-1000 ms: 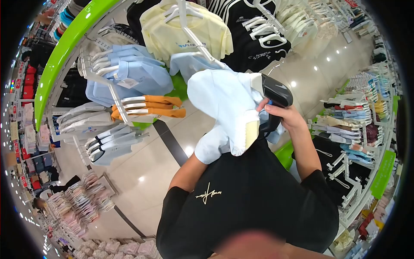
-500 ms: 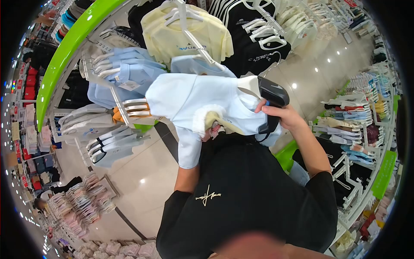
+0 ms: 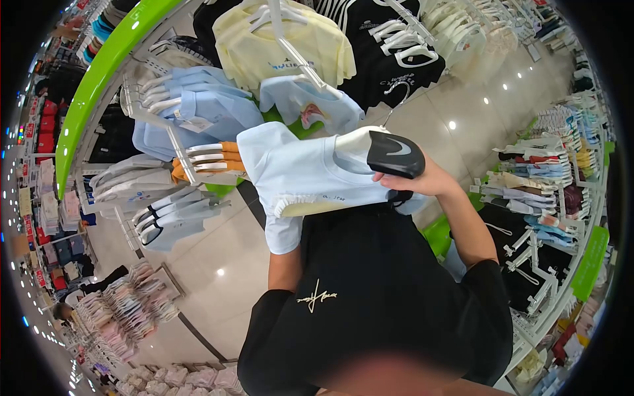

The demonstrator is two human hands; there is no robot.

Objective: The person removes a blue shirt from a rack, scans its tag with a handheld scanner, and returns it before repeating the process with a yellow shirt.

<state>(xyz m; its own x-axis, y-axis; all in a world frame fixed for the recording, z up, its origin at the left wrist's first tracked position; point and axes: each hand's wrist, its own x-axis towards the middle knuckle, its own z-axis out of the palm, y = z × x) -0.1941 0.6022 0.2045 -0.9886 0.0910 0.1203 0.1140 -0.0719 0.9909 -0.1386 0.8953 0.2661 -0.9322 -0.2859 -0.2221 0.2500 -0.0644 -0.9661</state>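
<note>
The pale blue T-shirt (image 3: 310, 173) is held out in front of the chest, above the black top (image 3: 376, 290). Its long axis runs nearly level across the view, with the collar end at the right and the gathered edge turned to the lower left. One sleeve (image 3: 284, 231) hangs down.

A black barcode scanner (image 3: 395, 153) is laid against the collar end, its head lying along the shirt's axis. It is gripped by the right hand (image 3: 422, 179), whose fingers are closed around the handle. The left hand is hidden under the shirt, so its state cannot be told; only the left forearm (image 3: 284, 270) is seen.

Just behind the shirt, a light blue printed tee (image 3: 310, 102) hangs on a rack arm (image 3: 294, 49). Yellow shirts (image 3: 284, 43), black shirts (image 3: 386, 56) and folded orange garments (image 3: 221, 155) hang near. A green curved fascia (image 3: 99, 79) is seen at the left, and shelves of folded clothes (image 3: 541, 171) at the right.
</note>
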